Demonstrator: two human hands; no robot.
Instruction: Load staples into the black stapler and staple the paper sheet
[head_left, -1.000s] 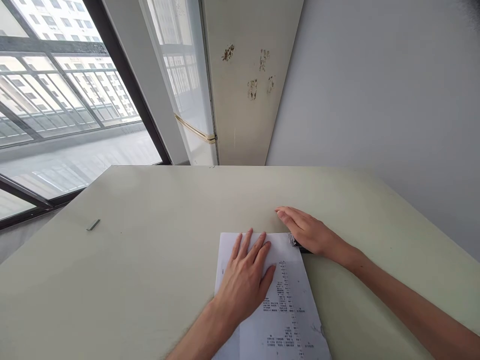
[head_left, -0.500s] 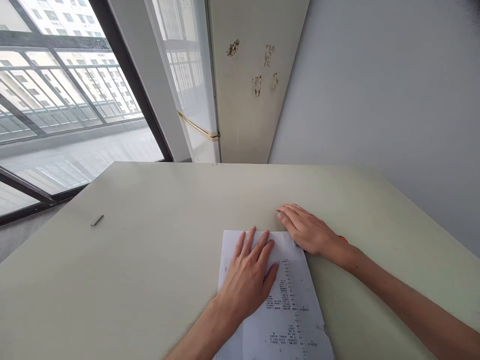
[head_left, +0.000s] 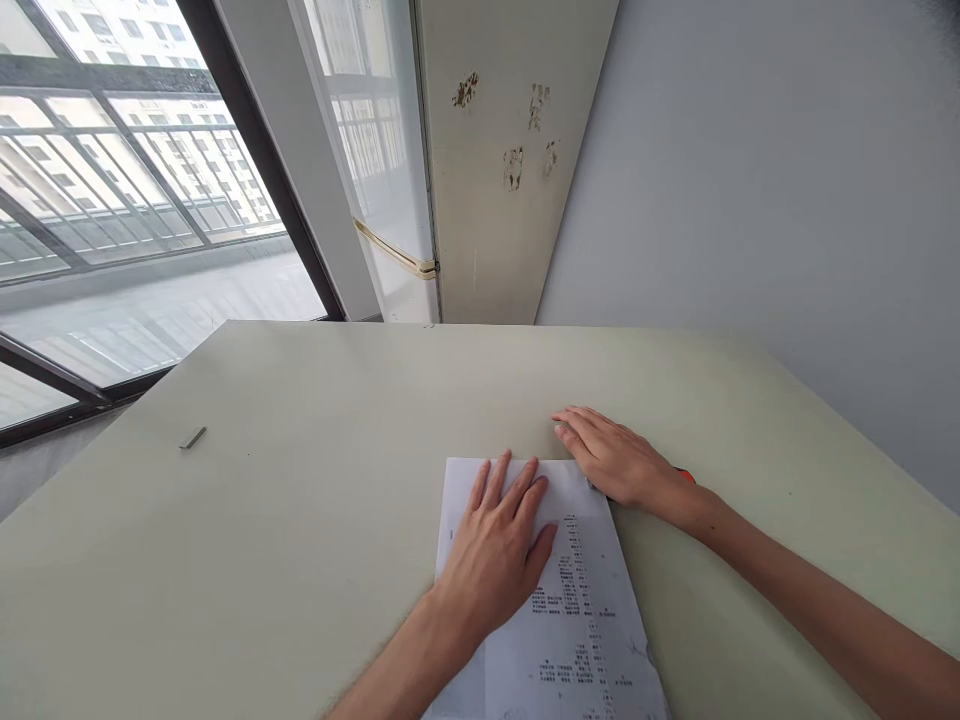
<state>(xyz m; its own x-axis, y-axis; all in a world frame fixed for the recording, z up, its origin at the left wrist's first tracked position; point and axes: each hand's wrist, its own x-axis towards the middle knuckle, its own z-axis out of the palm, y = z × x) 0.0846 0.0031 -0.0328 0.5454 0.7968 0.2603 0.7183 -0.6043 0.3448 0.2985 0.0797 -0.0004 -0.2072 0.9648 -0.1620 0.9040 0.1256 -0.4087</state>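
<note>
A printed sheet of white paper (head_left: 585, 590) lies at the near side of the table, covered in rows of small dark characters. My left hand (head_left: 495, 555) rests flat on its upper part with the fingers spread. Just past the sheet's top right corner, my right hand (head_left: 611, 455) lies on the table, its fingers stretched out and close together. A bit of a red object (head_left: 685, 475) peeks out behind my right wrist, and something small and grey shows under that palm. Most of what lies beneath the right hand is hidden, so its kind cannot be told.
On the left of the pale table (head_left: 315, 520) lies a short grey metal strip (head_left: 193, 438). A blue-grey wall (head_left: 750, 180) runs along the right side. Beyond the table stand a cabinet (head_left: 495, 240) with worn brown marks and a dark-framed window (head_left: 262, 150).
</note>
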